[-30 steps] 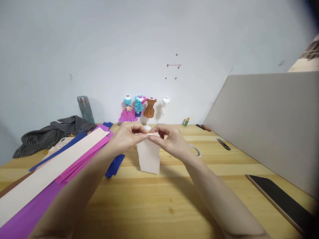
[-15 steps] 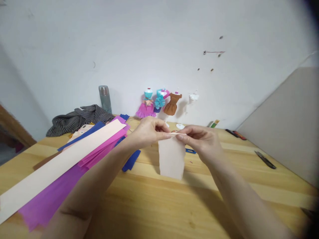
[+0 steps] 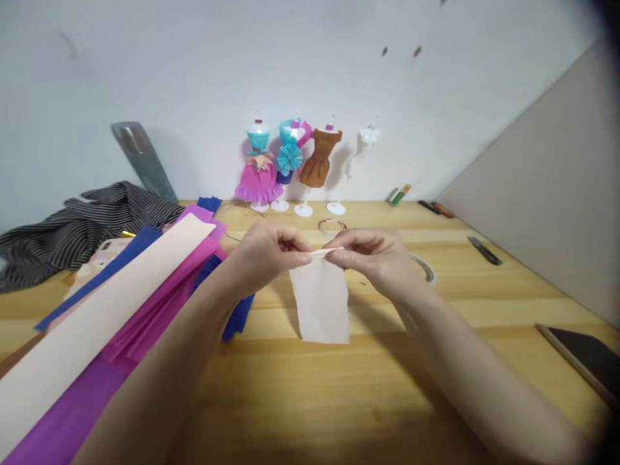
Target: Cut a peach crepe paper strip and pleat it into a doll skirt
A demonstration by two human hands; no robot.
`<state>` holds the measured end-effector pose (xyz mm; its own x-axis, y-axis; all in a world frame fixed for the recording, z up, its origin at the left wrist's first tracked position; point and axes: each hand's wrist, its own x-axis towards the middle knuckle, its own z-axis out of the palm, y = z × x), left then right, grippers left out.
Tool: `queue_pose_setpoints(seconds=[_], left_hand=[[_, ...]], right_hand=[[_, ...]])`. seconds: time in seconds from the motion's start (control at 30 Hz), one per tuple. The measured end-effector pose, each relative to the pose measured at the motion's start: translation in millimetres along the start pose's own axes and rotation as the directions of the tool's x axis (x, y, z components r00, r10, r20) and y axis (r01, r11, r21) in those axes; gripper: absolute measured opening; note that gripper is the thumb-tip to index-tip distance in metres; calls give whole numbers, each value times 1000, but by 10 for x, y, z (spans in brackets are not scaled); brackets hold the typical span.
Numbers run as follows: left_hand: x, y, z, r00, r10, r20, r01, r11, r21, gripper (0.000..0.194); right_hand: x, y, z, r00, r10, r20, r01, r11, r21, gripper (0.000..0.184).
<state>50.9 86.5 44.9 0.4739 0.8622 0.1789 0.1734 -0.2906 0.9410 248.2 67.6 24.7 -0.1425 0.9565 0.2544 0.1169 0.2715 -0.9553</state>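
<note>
A short piece of pale cream crepe paper [image 3: 322, 303] hangs above the table between my hands. Its top edge is folded over in a narrow band. My left hand [image 3: 274, 255] pinches the left end of that fold between thumb and fingers. My right hand [image 3: 371, 258] grips the fold further right, with its thumb on the near side. Beside my left forearm lies a long cream paper strip [image 3: 121, 310], on top of magenta paper [image 3: 159, 300], purple paper [image 3: 72, 407] and blue paper [image 3: 237, 320].
Along the wall stand small mannequins: one in a pink skirt [image 3: 259, 184], one in a brown dress [image 3: 317, 158], and a bare white one [image 3: 365, 139]. A tape roll [image 3: 333, 226], a cutter [image 3: 484, 250], a dark phone-like slab [image 3: 584, 355], a flask [image 3: 145, 158] and striped cloth [image 3: 111, 219] lie around.
The head view has tilted down and come closer, so the table fills more of it. My fingers have shifted along the paper's folded top edge; both hands still pinch it.
</note>
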Motion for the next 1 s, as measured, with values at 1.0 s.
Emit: queue_pose_setpoints(seconds=[1.0], left_hand=[[276,750,-457,934,-183,-307,247,951,185,8]], right_hand=[[541,-740,68,992,-65,-109,56,994,-90,15]])
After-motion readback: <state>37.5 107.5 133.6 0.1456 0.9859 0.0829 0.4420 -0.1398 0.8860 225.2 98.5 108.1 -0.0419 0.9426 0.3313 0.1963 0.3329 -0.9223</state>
